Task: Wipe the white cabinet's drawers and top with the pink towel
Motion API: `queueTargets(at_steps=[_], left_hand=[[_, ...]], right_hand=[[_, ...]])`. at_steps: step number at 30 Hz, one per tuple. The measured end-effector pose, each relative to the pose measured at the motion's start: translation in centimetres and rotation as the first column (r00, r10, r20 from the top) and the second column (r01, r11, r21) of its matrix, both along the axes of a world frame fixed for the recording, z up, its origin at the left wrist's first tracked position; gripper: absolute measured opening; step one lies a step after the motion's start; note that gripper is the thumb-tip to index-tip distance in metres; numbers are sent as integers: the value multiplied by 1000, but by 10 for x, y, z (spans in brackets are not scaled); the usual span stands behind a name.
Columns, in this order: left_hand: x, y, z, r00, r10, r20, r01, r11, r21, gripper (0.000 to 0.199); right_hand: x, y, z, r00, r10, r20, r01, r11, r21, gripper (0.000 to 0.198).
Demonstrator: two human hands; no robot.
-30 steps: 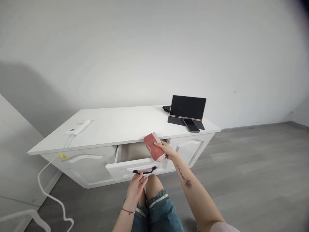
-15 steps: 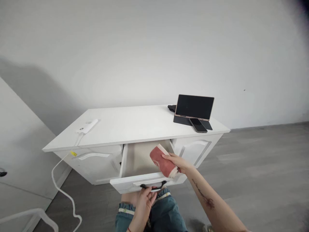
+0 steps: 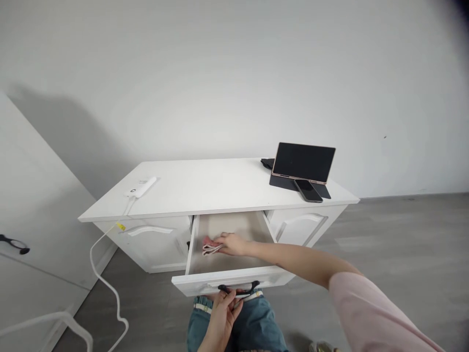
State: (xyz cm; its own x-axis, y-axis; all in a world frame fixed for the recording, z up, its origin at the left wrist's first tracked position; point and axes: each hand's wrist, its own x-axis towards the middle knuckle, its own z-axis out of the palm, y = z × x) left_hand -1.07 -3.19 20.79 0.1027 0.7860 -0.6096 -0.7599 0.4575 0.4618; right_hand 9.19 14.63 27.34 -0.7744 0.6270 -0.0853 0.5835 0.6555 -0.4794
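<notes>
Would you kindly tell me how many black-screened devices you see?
2: the tablet, propped up toward the right end of the white cabinet top, and the phone, lying in front, partly over the dark flap. More could be hidden behind the tablet.

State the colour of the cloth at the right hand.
The cloth is pinkish red with pale edges, clearest in the head view.

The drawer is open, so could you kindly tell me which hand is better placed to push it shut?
Probably the left hand: it is at the black handle on the front, while the right hand reaches inside the drawer with the cloth.
</notes>
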Motion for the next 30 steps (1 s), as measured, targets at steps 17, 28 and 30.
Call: queueTargets(at_steps=[17,28,30], left_hand=[[0,0,-45,999,17,-36,-16,1000,9,32],[1,-1,-41,996,10,-85,-10,1000,4,41],[1,-1,-36,997,9,-79,-9,1000,3,39]], right_hand=[[-37,25,-49,904,226,364,-326,914,242,39],[-67,85,-48,939,-117,323,47,975,217,55],[-70,94,-48,934,-155,321,93,975,201,55]])
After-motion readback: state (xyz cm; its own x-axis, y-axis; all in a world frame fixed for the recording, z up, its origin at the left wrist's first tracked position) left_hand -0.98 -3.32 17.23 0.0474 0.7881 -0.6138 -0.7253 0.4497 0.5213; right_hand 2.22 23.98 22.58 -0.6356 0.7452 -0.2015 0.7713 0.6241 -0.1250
